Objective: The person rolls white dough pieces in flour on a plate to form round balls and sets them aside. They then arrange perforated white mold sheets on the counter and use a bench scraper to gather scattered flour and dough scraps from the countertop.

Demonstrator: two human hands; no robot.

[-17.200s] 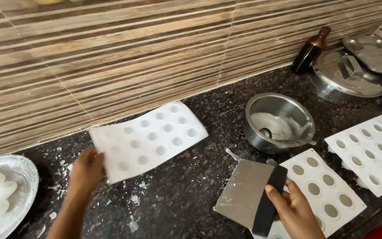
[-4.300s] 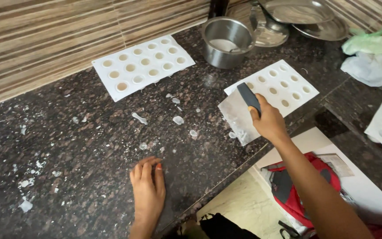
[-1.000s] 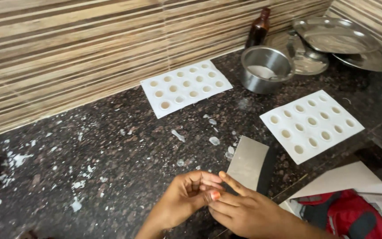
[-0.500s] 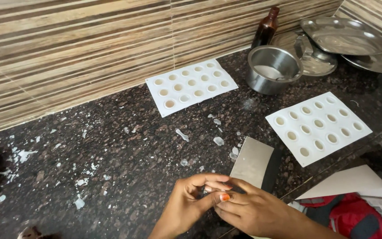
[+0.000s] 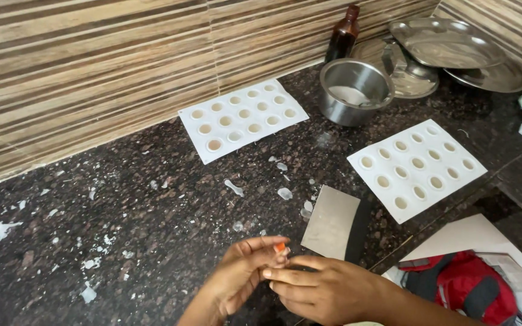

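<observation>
My left hand [image 5: 240,274] and my right hand [image 5: 321,290] meet low over the dark speckled countertop [image 5: 122,205], fingertips touching each other. I cannot tell whether anything is pinched between them. Just right of the fingers a flat metal scraper [image 5: 331,222] with a dark handle lies on the counter. Two white moulds with round cavities lie further off: one [image 5: 243,118] near the wall, the other [image 5: 418,169] to the right.
A steel bowl [image 5: 356,90] with white paste, a brown bottle [image 5: 342,33] and steel plates [image 5: 448,42] stand at the back right. White wax-like flakes [image 5: 285,193] are scattered over the counter. A red bag [image 5: 460,290] lies below the counter edge.
The scraper, held in my right hand seconds ago, now lies on the counter. Both hands have come together at the near edge, fingers working against each other.
</observation>
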